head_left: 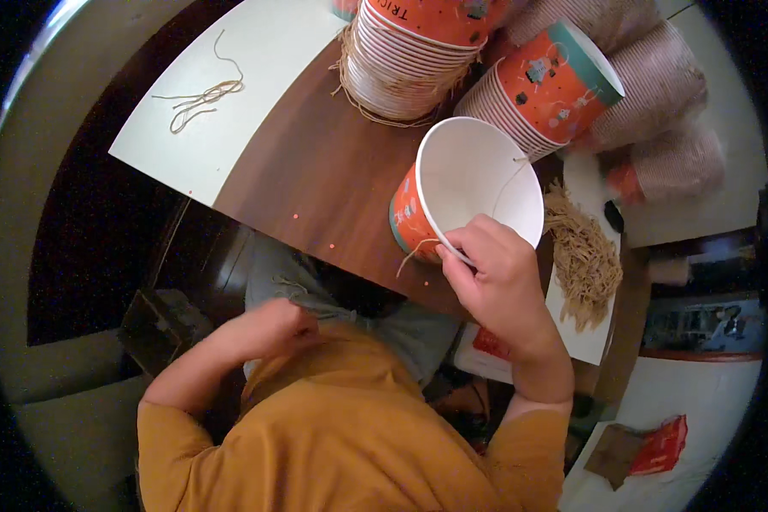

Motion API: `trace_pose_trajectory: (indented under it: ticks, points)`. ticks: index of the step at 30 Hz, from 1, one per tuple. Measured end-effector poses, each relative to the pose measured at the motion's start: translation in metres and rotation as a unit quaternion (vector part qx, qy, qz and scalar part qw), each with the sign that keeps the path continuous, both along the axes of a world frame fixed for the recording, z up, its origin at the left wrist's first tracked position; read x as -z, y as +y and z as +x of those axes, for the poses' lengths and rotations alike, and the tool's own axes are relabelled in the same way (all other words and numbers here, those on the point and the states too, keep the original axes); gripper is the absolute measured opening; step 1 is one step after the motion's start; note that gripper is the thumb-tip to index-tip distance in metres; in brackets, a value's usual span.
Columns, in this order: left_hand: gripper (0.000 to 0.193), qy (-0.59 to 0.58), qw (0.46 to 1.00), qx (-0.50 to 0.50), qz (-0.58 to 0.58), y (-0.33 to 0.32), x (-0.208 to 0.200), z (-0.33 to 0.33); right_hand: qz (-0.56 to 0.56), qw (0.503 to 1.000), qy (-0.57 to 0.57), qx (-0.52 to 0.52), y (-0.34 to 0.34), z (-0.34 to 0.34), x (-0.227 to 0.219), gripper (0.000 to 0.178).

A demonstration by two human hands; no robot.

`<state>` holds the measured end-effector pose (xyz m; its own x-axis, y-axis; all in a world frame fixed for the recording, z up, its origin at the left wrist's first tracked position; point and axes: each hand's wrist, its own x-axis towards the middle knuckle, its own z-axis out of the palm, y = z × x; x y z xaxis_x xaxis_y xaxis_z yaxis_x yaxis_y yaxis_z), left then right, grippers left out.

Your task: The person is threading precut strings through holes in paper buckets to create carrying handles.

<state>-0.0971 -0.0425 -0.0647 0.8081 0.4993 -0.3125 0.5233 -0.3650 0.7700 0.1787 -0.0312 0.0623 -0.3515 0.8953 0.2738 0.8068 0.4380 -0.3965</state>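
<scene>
An orange paper bucket (408,205) with a white inside and a teal band at its base stands tilted on the brown table. My right hand (495,273) is closed on its near rim, thumb outside and fingers over the edge. A thin tan cord (414,254) sticks out of the bucket's outer wall beside my thumb. Inside, more cord runs from a hole near the far rim down toward my fingers. Low over my lap, my left hand (283,326) is curled closed, away from the bucket; whatever it may hold is hidden.
Nested stacks of similar buckets (410,72) stand at the back, some tied with twine, with more lying at the right. A bundle of tan cords (584,269) lies right of my hand. Loose cords (205,102) rest on the white surface at left. Orange bits dot the table edge.
</scene>
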Motion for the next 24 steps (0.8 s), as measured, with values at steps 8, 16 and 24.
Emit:
trace_pose_trajectory:
  ticks: [8,16,24]
  points:
    - [0.029,-0.303,0.907,-0.262,0.134,0.035,-0.04,0.07,0.003,1.0,0.006,0.0,0.002,-0.005,-0.002,0.01]
    - [0.016,-0.282,0.922,-0.207,0.166,0.045,-0.018,0.088,-0.002,1.0,-0.004,0.007,0.0,-0.005,-0.007,0.011]
    - [0.019,-0.315,0.907,-0.265,-0.085,0.046,-0.036,0.066,0.019,0.999,-0.042,0.021,-0.002,-0.006,-0.007,0.013]
